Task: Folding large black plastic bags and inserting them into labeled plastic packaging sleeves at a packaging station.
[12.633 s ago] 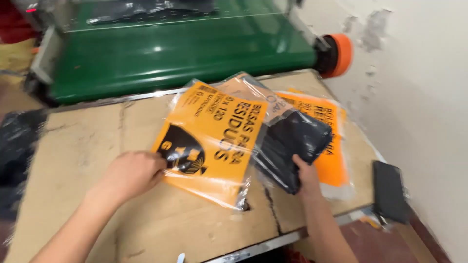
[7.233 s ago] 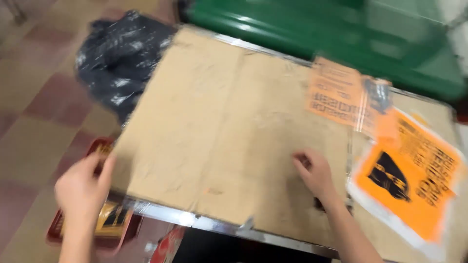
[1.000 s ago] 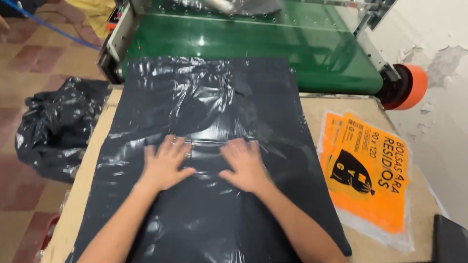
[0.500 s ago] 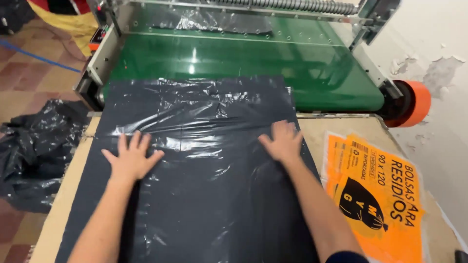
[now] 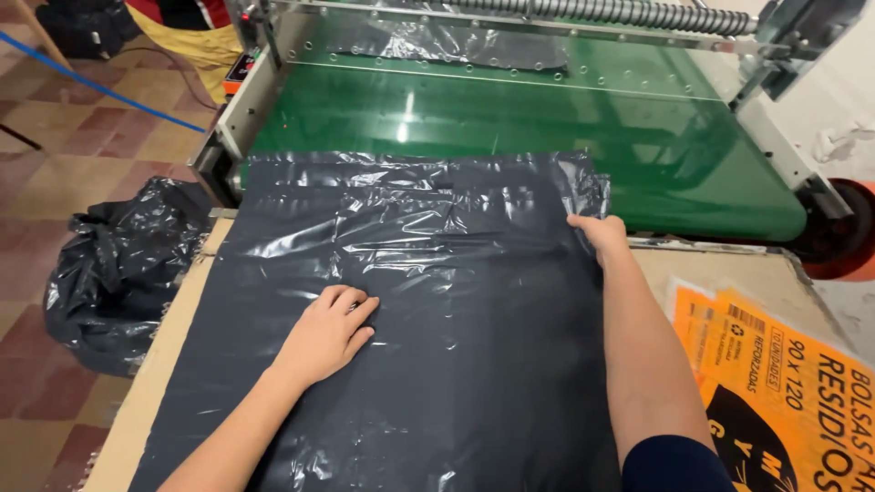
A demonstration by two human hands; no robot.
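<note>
A cardboard-covered table (image 5: 173,337) fills the lower part of the view, its tan surface showing along the left edge and beside the right forearm. Butting against its far side is a machine with a green belt (image 5: 510,128) under a clear cover, a threaded metal roller (image 5: 620,13) across the top and an orange wheel (image 5: 843,232) at the right end. The floor (image 5: 82,155) is red and brown tile; a crumpled heap of black plastic (image 5: 114,269) lies on it left of the table.

1 large black plastic sheet (image 5: 428,273) lies spread flat over the table, its far edge lapping onto the green belt. Orange printed packets (image 5: 784,383) sit at the right, just beside the sheet.

The left hand (image 5: 328,333) rests palm down on the middle of the sheet, fingers together and slightly curled. The right hand (image 5: 600,235) reaches to the sheet's far right corner, fingers closed on its edge.
</note>
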